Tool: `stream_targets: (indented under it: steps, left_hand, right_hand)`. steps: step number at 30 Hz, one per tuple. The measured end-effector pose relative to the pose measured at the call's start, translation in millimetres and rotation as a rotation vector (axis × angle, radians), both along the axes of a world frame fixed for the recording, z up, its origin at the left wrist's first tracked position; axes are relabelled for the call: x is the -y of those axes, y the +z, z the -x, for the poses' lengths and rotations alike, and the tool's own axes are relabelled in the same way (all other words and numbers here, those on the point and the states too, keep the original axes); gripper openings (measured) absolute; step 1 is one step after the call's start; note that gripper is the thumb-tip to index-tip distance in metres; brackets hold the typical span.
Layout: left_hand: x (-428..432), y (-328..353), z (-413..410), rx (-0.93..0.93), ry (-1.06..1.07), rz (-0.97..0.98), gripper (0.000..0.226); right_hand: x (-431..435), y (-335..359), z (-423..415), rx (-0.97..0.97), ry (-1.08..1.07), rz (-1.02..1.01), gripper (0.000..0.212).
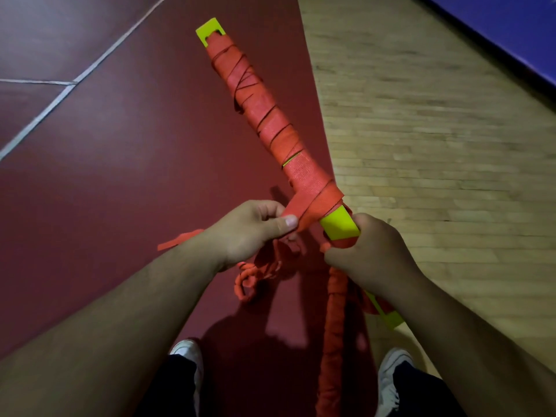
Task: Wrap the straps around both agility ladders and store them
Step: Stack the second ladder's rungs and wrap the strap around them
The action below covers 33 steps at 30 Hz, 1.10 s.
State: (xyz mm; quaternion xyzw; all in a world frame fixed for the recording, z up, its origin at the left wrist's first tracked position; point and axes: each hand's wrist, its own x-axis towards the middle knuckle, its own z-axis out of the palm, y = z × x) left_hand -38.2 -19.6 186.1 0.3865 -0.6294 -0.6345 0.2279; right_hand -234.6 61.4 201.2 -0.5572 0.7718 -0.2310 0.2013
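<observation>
- Nearest you, your white shoes (186, 353) show at the bottom edge, below dark trouser legs.
- Between them hangs a second bundle (331, 341), bound in red strapping. It drops from under your right hand, and a yellow-green rung end (389, 317) pokes out beneath that forearm.
- A loose tangle (258, 272) of red strapping hangs just below your left wrist.
- Your left hand (252, 233) pinches the free strap (293, 207) between thumb and curled fingers, pulling it off the left side of the bundle.
- Your right hand (373, 251) has its fingers curled round the near end of the agility ladder (261, 115), with the thumb beside the bare yellow-green rung.
- The ladder is held in the air, slanting up and away to the left. Red strap is wound over almost its whole length, and only the far tip and the near end show yellow-green.
- Beneath lies the maroon floor (120, 176) with white lines. The wooden floor (421, 130) is to the right, and a blue mat (511, 31) sits in the far corner.
</observation>
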Motion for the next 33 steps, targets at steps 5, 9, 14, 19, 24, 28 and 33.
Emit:
stream_targets:
  steps: [5,9,14,19,24,28,33]
  left_hand:
    - [0,-4,-6,0.012,-0.059,-0.034,0.013]
    - [-8,2,4,-0.103,-0.046,-0.109,0.027]
    - [-7,6,18,-0.329,0.146,-0.255,0.028]
    - [-5,6,15,-0.178,0.151,0.056,0.037]
    - [-3,2,8,-0.292,-0.057,0.025,0.081]
    - [0,4,8,-0.428,0.017,-0.054,0.087]
    - [-2,8,12,-0.245,0.300,0.045,0.043]
  right_hand:
    - [-1,6,0,0.200,0.006,-0.034,0.019]
    - [-4,11,-5,0.531,0.034,-0.071,0.009]
    - [-4,15,-8,0.762,0.041,-0.087,0.011]
    - [-9,24,-14,0.933,0.113,-0.168,0.013]
    - [-16,22,-15,1.167,0.269,-0.407,0.019]
    - [-12,20,-9,1.249,0.307,-0.519,0.024]
    - [-5,27,-2,0.629,0.270,-0.270,0.046]
